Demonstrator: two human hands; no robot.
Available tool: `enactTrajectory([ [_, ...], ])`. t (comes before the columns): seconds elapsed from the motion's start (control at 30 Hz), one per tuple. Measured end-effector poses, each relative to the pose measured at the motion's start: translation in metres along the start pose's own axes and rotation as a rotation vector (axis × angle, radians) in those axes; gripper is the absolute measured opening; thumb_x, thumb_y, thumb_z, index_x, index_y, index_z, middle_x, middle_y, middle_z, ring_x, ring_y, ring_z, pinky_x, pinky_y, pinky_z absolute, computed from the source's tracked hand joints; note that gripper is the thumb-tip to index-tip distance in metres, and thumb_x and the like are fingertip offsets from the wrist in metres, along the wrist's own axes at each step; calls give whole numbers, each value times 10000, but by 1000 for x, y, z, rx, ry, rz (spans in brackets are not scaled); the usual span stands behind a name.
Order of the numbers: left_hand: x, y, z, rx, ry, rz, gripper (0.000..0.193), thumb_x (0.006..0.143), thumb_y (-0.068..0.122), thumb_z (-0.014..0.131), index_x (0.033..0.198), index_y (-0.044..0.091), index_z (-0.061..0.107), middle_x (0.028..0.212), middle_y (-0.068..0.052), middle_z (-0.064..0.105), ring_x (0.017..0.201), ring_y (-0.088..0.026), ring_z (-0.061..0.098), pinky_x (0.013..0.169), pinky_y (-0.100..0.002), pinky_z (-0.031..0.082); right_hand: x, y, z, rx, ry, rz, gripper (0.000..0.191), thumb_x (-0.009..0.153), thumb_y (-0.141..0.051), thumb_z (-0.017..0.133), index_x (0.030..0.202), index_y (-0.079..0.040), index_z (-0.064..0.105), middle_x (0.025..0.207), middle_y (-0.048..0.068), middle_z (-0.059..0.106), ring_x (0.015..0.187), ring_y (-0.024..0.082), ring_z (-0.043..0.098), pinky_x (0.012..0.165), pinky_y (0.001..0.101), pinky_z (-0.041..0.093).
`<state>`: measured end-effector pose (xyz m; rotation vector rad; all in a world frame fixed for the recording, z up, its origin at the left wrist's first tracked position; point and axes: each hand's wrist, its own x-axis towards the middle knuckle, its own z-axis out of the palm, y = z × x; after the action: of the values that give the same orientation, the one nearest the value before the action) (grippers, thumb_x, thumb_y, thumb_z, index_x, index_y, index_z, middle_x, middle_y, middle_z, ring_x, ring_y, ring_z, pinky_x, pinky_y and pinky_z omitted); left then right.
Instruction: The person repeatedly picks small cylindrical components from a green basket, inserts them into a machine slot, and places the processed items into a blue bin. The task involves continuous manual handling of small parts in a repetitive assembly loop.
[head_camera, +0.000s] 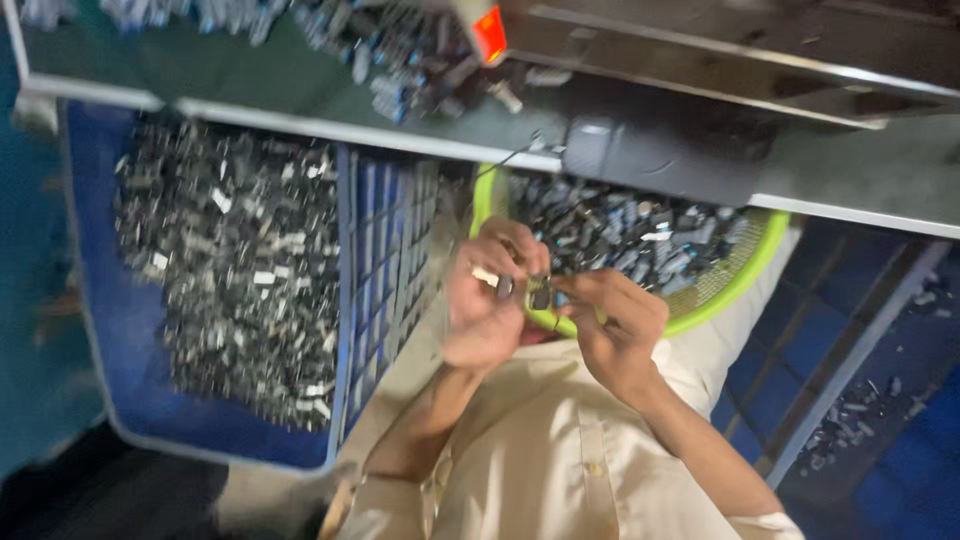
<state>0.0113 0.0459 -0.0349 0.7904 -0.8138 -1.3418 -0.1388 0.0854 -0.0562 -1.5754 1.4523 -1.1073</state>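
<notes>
Head view, blurred: up at the far edge sits a small orange-red tag (490, 33), squarish and bright against the grey counter (300, 100). A dark flat pouch (660, 160) lies on the counter, just right of centre.

On the left, a blue crate (385, 250) with a slatted wall is heaped with small silver-black metal parts (235, 270). Centre-right, a lime-green basket (740, 275) holds darker grey-blue pieces.

Both hands meet at the basket's near rim. The left hand (485, 300) and right hand (610, 325) have their fingers pinched closed on one small part (530, 290), dark with a pale metal end, between the two hands; its detail is too blurred to tell.
</notes>
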Motion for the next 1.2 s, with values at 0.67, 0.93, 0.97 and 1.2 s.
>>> enactTrajectory([
  [0.67, -8, 1, -4, 985, -431, 531, 422, 724, -120, 710, 1132, -14, 690, 996, -118, 607, 859, -315, 623, 757, -432, 553, -27, 54, -5, 821, -22, 331, 293, 907, -4, 773, 1140, 19, 596, 1108, 137, 703, 1033, 186, 696, 890, 330, 607],
  [0.93, -10, 63, -95, 151, -517, 464, 204, 1003, 235, 742, 999, 32, 722, 977, -101, 646, 868, -264, 675, 753, -379, 577, 0, 42, -26, 1006, 182, 378, 291, 997, 23, 694, 1171, -60, 476, 987, 129, 702, 842, 205, 705, 779, 342, 609],
  [0.97, -22, 59, -106, -394, -318, 296, 347, 1107, 336, 612, 963, 37, 714, 931, -111, 675, 818, -237, 711, 720, -353, 589, 6, 39, -37, 972, 186, 317, 334, 985, 53, 707, 1177, -67, 461, 1005, 124, 692, 853, 215, 716, 798, 355, 611],
  [1.2, -36, -29, -82, 606, -315, -184, 370, 974, 374, 646, 1192, 76, 674, 1191, -81, 688, 1100, -233, 654, 961, -385, 558, 117, 46, -106, 150, 263, -113, 183, 1068, 141, 626, 1095, -17, 537, 937, 161, 627, 806, 263, 621, 747, 351, 530],
])
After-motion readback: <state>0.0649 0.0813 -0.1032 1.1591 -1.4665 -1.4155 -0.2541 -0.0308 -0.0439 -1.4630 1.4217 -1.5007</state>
